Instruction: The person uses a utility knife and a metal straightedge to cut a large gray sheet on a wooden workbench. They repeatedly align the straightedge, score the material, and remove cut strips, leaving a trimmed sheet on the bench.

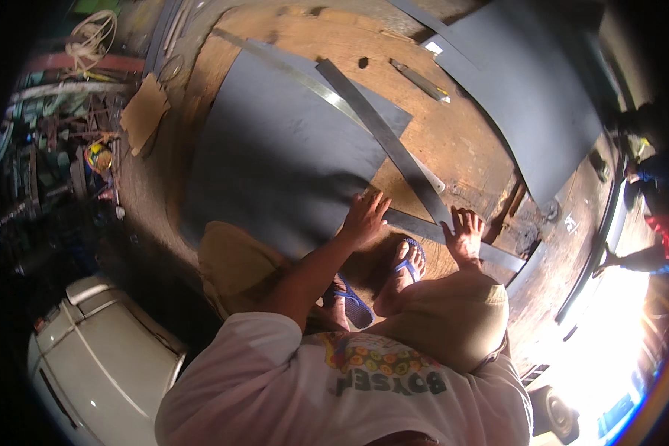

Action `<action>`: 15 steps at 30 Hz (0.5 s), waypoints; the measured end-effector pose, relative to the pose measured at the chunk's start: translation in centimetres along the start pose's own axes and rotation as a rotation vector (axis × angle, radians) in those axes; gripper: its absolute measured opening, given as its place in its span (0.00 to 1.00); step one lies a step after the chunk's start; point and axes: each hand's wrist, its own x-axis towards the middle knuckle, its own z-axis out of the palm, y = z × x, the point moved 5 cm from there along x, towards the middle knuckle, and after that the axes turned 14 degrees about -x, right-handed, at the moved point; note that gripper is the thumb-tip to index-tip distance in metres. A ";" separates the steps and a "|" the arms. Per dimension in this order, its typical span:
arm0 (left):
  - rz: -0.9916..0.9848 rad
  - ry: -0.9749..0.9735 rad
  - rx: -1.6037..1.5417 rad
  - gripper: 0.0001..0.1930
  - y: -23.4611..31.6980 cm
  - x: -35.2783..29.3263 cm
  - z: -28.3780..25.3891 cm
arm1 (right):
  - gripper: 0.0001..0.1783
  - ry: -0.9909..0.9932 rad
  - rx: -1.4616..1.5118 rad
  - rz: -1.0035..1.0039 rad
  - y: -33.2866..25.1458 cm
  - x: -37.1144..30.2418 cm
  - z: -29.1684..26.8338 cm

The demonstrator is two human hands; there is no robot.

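Note:
My left hand lies with its fingers stretched at the lower right edge of a dark grey sheet, beside the left end of a dark strip. My right hand has its fingers spread over that strip's other part, near the lower end of a second dark strip. This second strip slants up and left, crossing a long metal ruler that lies over the sheet. A utility knife rests on the wood beyond the strips.
Under everything is a worn wooden board. Another large dark sheet curves along the right. My sandalled feet stand close to my hands. To the left are a cardboard piece, coiled cord and piled scrap; a white vehicle stands lower left.

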 end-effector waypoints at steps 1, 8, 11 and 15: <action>-0.062 0.013 -0.005 0.35 -0.8 -0.8 -0.4 | 0.30 -0.065 0.025 -0.009 -1.6 2.0 0.7; -0.342 0.171 -0.125 0.34 -3.9 -1.2 -3.3 | 0.40 -0.307 -0.061 -0.039 -3.6 7.7 6.4; -0.455 0.288 -0.192 0.32 -5.1 -1.4 -3.4 | 0.37 -0.336 -0.029 -0.077 -4.0 8.3 6.7; -0.457 0.406 -0.390 0.28 -5.4 -0.8 -3.1 | 0.21 -0.170 0.024 -0.114 -4.3 8.3 5.2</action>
